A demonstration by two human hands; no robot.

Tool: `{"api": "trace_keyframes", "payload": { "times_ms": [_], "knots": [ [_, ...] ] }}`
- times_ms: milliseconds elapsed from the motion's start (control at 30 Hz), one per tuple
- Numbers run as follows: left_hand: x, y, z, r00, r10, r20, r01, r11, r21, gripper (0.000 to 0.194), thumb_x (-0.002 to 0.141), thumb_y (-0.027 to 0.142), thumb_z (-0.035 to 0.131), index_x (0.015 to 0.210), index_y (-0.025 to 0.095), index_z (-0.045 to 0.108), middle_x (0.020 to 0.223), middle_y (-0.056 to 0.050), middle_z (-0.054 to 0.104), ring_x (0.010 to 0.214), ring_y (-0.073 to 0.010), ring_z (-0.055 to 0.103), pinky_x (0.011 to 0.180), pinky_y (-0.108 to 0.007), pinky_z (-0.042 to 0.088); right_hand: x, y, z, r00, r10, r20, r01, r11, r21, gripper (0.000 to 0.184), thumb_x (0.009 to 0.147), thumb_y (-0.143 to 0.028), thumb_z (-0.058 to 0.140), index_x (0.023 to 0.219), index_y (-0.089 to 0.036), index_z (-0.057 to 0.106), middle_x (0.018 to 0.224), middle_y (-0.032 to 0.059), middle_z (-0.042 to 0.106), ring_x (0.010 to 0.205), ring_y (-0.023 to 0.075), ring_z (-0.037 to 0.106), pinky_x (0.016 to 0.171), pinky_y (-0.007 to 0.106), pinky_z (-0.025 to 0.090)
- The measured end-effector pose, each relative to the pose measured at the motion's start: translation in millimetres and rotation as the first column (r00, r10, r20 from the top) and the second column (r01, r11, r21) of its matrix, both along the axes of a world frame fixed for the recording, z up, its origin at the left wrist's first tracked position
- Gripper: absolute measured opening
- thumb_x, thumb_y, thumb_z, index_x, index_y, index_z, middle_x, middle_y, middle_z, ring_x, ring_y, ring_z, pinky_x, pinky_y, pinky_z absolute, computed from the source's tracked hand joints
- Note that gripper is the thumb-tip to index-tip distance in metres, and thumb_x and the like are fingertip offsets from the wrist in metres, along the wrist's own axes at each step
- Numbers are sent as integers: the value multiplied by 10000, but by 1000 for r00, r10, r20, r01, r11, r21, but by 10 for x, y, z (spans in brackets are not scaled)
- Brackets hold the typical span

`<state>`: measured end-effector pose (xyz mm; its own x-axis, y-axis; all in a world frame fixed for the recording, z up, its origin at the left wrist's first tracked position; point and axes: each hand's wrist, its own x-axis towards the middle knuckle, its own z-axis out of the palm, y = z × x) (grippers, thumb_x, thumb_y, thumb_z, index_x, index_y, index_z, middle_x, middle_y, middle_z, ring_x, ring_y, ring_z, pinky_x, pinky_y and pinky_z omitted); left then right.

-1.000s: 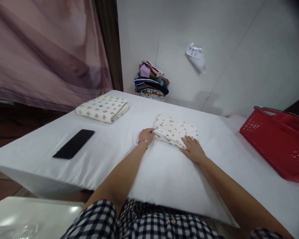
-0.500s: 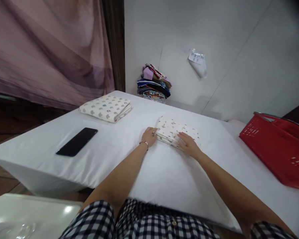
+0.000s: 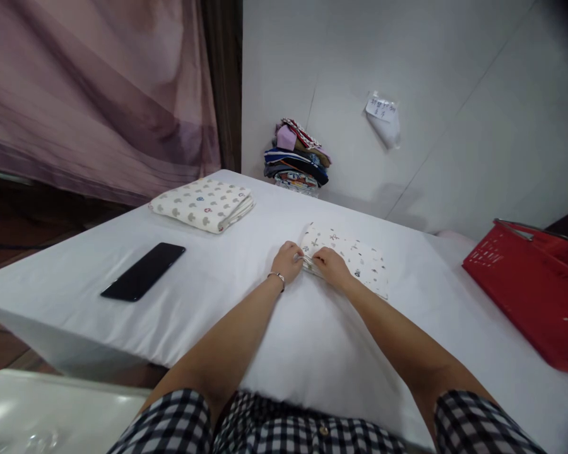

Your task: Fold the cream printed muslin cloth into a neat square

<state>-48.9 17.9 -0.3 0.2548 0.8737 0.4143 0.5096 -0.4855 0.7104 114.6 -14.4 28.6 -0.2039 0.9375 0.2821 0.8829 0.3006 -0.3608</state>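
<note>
A folded white cloth [image 3: 355, 252] with a small scattered print lies on the white-covered table [image 3: 236, 271], in front of me. My left hand [image 3: 288, 261], with a bracelet at the wrist, pinches the cloth's near left corner. Close beside it, my right hand [image 3: 332, 266] has its fingers curled on the near edge of the same cloth. Both hands are closed on the layered edge, and the fingertips are partly hidden. Farther left lies a second folded cloth [image 3: 201, 203], cream with grey mushroom-like shapes, touched by neither hand.
A black phone [image 3: 144, 271] lies on the table at the left. At the right stands a red plastic basket [image 3: 530, 284]. A stack of folded clothes [image 3: 297, 157] sits by the wall beyond the far edge. A white surface [image 3: 61, 403] is at the lower left.
My right hand has slid left along the cloth's near edge, close to my left hand, and its spread fingers have curled in. The cloth's right end is now uncovered.
</note>
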Motion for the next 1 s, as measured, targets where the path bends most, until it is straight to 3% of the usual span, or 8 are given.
{"api": "trace_keyframes", "payload": {
  "times_ms": [300, 500, 733, 1000],
  "knots": [
    [1, -11, 49, 996, -2, -89, 8, 997, 71, 166, 796, 287, 510, 810, 213, 658, 900, -33, 541, 879, -157, 508, 787, -276, 418, -4, 16, -47, 998, -45, -45, 45, 999, -7, 164, 833, -192, 427, 755, -193, 571, 815, 17, 567, 795, 138, 497, 712, 246, 366],
    [3, -7, 41, 982, -7, -190, 30, 992, 122, 167, 804, 222, 492, 847, 224, 654, 918, -39, 550, 903, -166, 489, 797, -286, 407, -11, 12, -49, 998, -55, -42, 54, 998, -12, 167, 839, -185, 424, 761, -192, 571, 828, 19, 566, 802, 139, 500, 718, 247, 362],
    [32, -39, 69, 943, 3, -333, 22, 997, 70, 242, 804, 175, 470, 927, 254, 663, 926, -51, 569, 920, -190, 493, 794, -314, 395, -33, 10, -48, 997, -67, -41, 66, 998, -22, 164, 845, -189, 421, 770, -197, 567, 842, 20, 571, 807, 142, 500, 707, 249, 356],
    [20, -43, 111, 938, 0, -347, 24, 998, 63, 146, 779, 168, 496, 801, 210, 634, 889, -54, 558, 897, -189, 496, 769, -307, 391, -57, -17, -59, 999, -52, -11, 52, 999, 0, 163, 845, -176, 418, 757, -196, 554, 828, 16, 563, 806, 139, 489, 712, 249, 354]
  ]
}}
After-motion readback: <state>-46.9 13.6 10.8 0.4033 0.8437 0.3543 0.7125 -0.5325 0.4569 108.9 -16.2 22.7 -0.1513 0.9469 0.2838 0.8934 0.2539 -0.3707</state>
